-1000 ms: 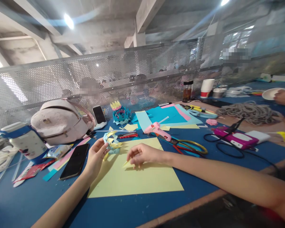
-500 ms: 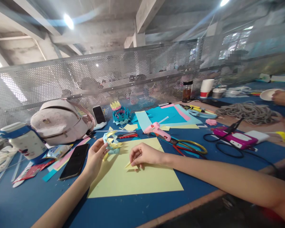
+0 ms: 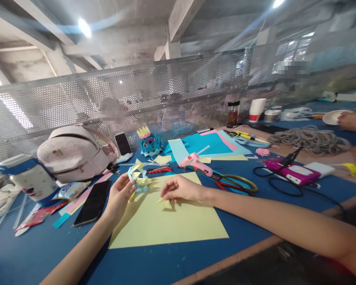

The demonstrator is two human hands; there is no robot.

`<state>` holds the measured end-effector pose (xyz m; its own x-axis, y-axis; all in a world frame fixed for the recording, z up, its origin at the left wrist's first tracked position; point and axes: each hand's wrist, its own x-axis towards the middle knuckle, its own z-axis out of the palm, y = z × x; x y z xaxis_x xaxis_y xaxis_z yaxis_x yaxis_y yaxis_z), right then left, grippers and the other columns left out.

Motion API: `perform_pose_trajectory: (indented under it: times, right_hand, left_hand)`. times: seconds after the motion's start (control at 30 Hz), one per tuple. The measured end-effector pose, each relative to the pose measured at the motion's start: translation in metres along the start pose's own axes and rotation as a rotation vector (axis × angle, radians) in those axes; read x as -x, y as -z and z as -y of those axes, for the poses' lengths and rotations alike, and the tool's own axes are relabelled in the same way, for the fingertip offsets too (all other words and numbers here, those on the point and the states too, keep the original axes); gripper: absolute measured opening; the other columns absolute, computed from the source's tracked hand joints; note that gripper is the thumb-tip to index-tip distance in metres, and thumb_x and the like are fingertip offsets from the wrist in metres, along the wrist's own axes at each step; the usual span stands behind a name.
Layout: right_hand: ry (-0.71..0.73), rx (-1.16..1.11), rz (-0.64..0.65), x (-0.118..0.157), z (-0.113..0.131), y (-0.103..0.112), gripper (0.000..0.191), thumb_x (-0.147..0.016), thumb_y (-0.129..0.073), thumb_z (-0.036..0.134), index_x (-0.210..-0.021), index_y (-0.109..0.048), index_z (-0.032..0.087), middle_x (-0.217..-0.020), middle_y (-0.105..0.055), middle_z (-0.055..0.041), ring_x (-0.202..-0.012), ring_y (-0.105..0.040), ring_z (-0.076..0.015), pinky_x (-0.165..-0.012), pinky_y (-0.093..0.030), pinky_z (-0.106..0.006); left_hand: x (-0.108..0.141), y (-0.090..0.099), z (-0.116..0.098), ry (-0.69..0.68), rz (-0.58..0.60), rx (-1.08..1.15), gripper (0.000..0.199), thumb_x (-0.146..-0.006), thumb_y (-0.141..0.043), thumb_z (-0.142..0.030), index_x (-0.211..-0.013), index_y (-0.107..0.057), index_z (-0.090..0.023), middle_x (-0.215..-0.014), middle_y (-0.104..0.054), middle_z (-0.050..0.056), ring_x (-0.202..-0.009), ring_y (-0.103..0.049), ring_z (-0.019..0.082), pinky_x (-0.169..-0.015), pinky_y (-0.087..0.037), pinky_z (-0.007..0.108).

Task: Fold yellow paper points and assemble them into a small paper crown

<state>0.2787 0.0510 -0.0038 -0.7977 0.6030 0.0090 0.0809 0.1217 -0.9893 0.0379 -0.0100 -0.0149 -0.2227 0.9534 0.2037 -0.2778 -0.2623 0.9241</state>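
Observation:
My left hand (image 3: 121, 191) is closed on the edge of a light blue and yellow paper ring (image 3: 139, 178) with pointed pieces. The ring is held over the top left part of a yellow sheet (image 3: 169, 223). My right hand (image 3: 180, 189) is over the middle of that sheet, its fingers pinched on a small yellow paper piece (image 3: 165, 203) whose pointed end sticks out to the left. Behind the ring stands a blue paper flower (image 3: 151, 145) with a yellow top.
A pink glue gun (image 3: 196, 163), scissors (image 3: 231, 181) and a red cutter (image 3: 159, 170) lie behind the sheet. On the left are a black phone (image 3: 92, 202), a bottle (image 3: 32, 180) and a backpack (image 3: 74, 152). Another person's hand (image 3: 353, 120) holds a white plate.
My right hand has shifted slightly up and left, and its fingers have changed position around the small yellow piece. My left hand stays nearly still with the ring.

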Motion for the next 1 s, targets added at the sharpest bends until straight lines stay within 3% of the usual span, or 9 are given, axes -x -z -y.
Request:
perform_pose_trajectory:
  times: [0.13,0.37,0.53,0.63,0.87,1.0]
  right_hand:
    - [0.018,-0.015,0.004,0.001,0.006,0.005,0.05,-0.07,-0.08,0.043,-0.108,-0.071,0.013,-0.074,-0.068,-0.0026,-0.061,-0.062,-0.0098,-0.059,-0.054,-0.021]
    - [0.011,-0.064,-0.054,0.001,0.007,0.007,0.044,-0.068,-0.079,0.049,-0.088,-0.067,0.012,-0.078,-0.066,-0.0028,-0.066,-0.066,-0.0134,-0.063,-0.056,-0.027]
    - [0.102,-0.056,-0.159,-0.001,0.009,0.015,0.034,-0.068,-0.08,0.04,-0.085,-0.065,0.014,-0.084,-0.067,-0.003,-0.076,-0.063,-0.0128,-0.065,-0.052,-0.023]
    - [0.1,-0.064,-0.192,-0.001,0.009,0.02,0.031,-0.07,-0.078,0.036,-0.088,-0.063,0.014,-0.083,-0.067,-0.0024,-0.073,-0.061,-0.0115,-0.064,-0.05,-0.023]
    - [0.14,-0.067,-0.19,0.0,0.012,0.017,0.031,-0.07,-0.076,0.03,-0.09,-0.058,0.016,-0.082,-0.067,-0.0019,-0.073,-0.065,-0.0142,-0.066,-0.053,-0.026]
    - [0.28,0.166,-0.292,0.004,0.018,0.009,0.012,-0.076,-0.068,0.021,-0.087,-0.066,0.015,-0.086,-0.07,-0.004,-0.078,-0.065,-0.0157,-0.068,-0.05,-0.026]
  left_hand:
    - [-0.001,0.0,0.002,0.013,0.017,-0.046,0.034,-0.067,-0.085,-0.028,-0.096,-0.069,-0.022,-0.099,-0.07,0.0,-0.086,-0.066,0.012,-0.073,-0.053,0.018]
    - [-0.002,-0.002,-0.003,0.016,0.102,-0.231,0.04,-0.063,-0.086,-0.025,-0.099,-0.07,-0.017,-0.095,-0.072,0.005,-0.087,-0.067,0.018,-0.079,-0.052,0.024]
    - [-0.007,0.004,-0.003,0.033,0.155,-0.352,0.024,-0.062,-0.086,-0.028,-0.074,-0.07,-0.015,-0.072,-0.07,0.003,-0.062,-0.063,0.015,-0.056,-0.046,0.021]
    - [-0.011,0.006,-0.004,0.01,0.172,-0.361,0.025,-0.062,-0.086,-0.031,-0.07,-0.067,-0.018,-0.065,-0.065,0.0,-0.06,-0.06,0.014,-0.056,-0.045,0.021]
    - [-0.009,0.002,-0.012,0.011,0.253,-0.319,0.028,-0.069,-0.083,-0.036,-0.08,-0.065,-0.017,-0.064,-0.06,-0.002,-0.059,-0.054,0.012,-0.055,-0.04,0.02]
    - [-0.003,-0.002,-0.012,0.055,0.291,-0.269,0.031,-0.075,-0.078,-0.038,-0.093,-0.065,-0.017,-0.068,-0.06,0.0,-0.057,-0.05,0.011,-0.053,-0.036,0.02]
